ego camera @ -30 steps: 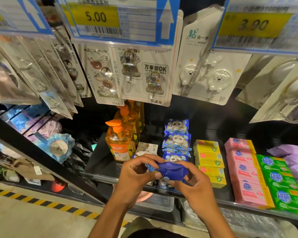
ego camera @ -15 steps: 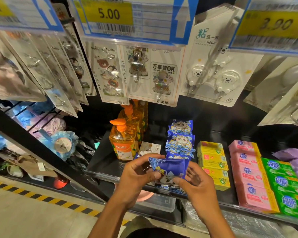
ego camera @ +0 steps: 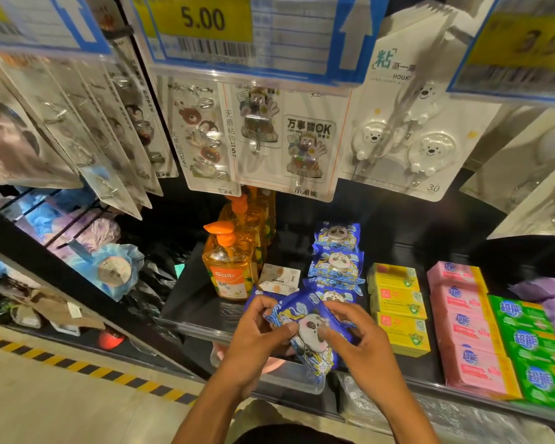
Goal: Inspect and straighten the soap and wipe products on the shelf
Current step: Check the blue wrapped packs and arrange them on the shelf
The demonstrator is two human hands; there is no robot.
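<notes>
So both hands are on one blue wipe pack (ego camera: 308, 328) with a panda face, held in the air just in front of the front edge of the shelf (ego camera: 196, 299). The left hand (ego camera: 257, 334) pinches its left edge, fingers curled. The right hand (ego camera: 362, 344) pinches the right side the same way. Looks like the checking step to me, and the pack has yet to go back on its spot.

What could go wrong, as I see it:
- The wrapper looks like soft, shiny film and it's only held by the edges. If one pinch slips, it probably drops past the front edge to the lower shelf or the floor
- The row of matching wipe packs (ego camera: 335, 261) behind it already sits a bit uneven. Pushing this one in flat could shove them further back or skew them
- Two small white boxes (ego camera: 279, 277) lie just beside that row on the left, with an orange pump bottle (ego camera: 229, 270) next to them. A careless left wrist could nudge either
- The yellow soap boxes (ego camera: 398, 302) sit close on the right, so a wide right hand might knock that stack crooked
</notes>
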